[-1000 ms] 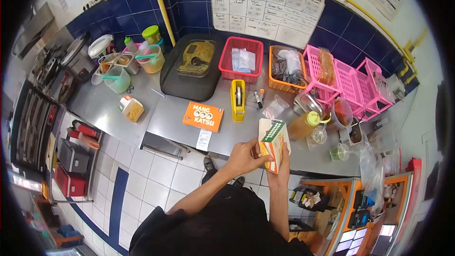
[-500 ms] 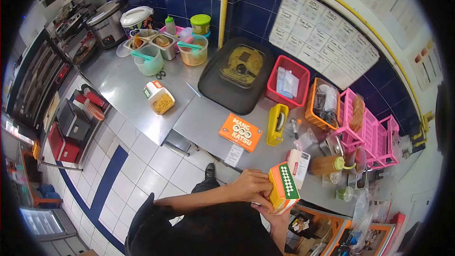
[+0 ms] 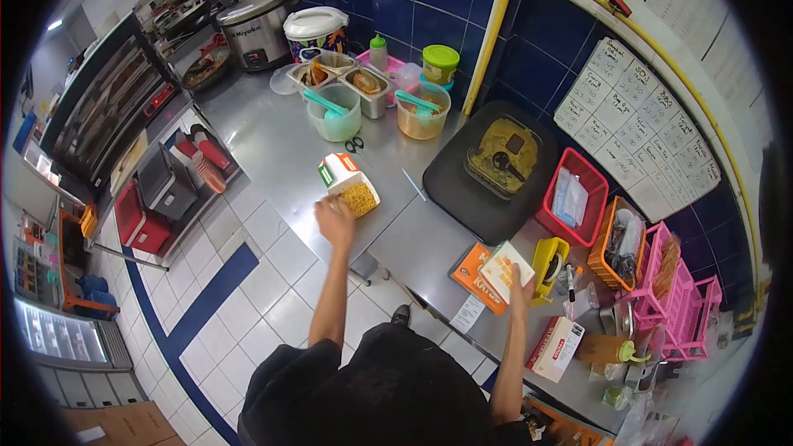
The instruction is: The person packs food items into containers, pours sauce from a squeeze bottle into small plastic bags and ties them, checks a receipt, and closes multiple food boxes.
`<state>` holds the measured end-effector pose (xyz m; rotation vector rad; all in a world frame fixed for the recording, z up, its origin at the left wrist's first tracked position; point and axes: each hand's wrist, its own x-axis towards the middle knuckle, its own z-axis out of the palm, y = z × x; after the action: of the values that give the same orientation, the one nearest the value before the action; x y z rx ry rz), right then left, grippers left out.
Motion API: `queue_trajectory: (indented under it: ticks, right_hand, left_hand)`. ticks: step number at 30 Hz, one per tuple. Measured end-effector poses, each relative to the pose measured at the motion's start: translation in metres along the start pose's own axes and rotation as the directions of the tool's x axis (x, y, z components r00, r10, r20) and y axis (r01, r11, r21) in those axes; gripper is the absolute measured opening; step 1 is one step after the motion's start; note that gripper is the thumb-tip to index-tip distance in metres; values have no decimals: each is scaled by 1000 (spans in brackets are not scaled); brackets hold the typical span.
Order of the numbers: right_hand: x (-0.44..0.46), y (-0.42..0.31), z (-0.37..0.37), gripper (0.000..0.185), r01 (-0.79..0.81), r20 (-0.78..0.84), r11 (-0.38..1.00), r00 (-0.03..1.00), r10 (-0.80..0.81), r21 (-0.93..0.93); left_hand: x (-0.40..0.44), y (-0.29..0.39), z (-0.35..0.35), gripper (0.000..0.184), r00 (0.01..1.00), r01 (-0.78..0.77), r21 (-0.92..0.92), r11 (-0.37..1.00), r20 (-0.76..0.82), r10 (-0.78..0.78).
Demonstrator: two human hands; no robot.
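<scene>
My left hand (image 3: 334,221) is at the near left corner of an open paper food box (image 3: 340,172) on the steel table. Its fingers look slightly apart, and I cannot tell whether they touch the box. The box has white, green and orange sides and holds yellow crumbly food (image 3: 360,198). My right hand (image 3: 520,282) grips a cream-coloured paper food box (image 3: 504,268) with orange print. That box is over an orange Mang Katsu box (image 3: 477,272), covering part of it.
A black tray (image 3: 446,177) bears a lidded container (image 3: 505,157). Beside it are a yellow tape dispenser (image 3: 541,268), a red basket (image 3: 588,219) and pink baskets (image 3: 661,318). Tubs with turquoise handles (image 3: 334,120) and scissors (image 3: 354,144) are at the back left.
Both hands were together on the paper box at the right. My left hand has let go and moved left to the food-filled box. My right hand has carried its box up over the orange one.
</scene>
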<state>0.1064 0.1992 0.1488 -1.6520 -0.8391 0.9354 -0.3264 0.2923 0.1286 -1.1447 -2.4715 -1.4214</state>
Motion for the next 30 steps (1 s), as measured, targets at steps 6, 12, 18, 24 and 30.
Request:
queue_trajectory:
  ticks: [6, 12, 18, 24, 30]
  right_hand:
    - [-24, -47, 20, 52, 64, -233, 589, 880, -414, -806]
    - [-56, -90, 73, 22, 418, 73, 856, 906, -417, -303]
    - [-37, -63, 191, 52, 611, 496, 705, 766, -409, -361]
    - [52, -12, 243, 85, 281, 425, 855, 902, -80, -435]
    - [36, -71, 220, 72, 369, 514, 742, 857, -38, -560]
  left_hand:
    - [69, -75, 48, 37, 856, 250, 33, 968, 459, -237]
    - [20, -70, 19, 35, 864, 212, -225, 951, 498, -74]
    - [-49, -36, 25, 29, 728, 170, -232, 958, 685, 37]
    - [-54, 82, 26, 54, 704, 20, 164, 986, 698, -131]
    - [-44, 65, 43, 46, 701, -216, 172, 961, 712, 30]
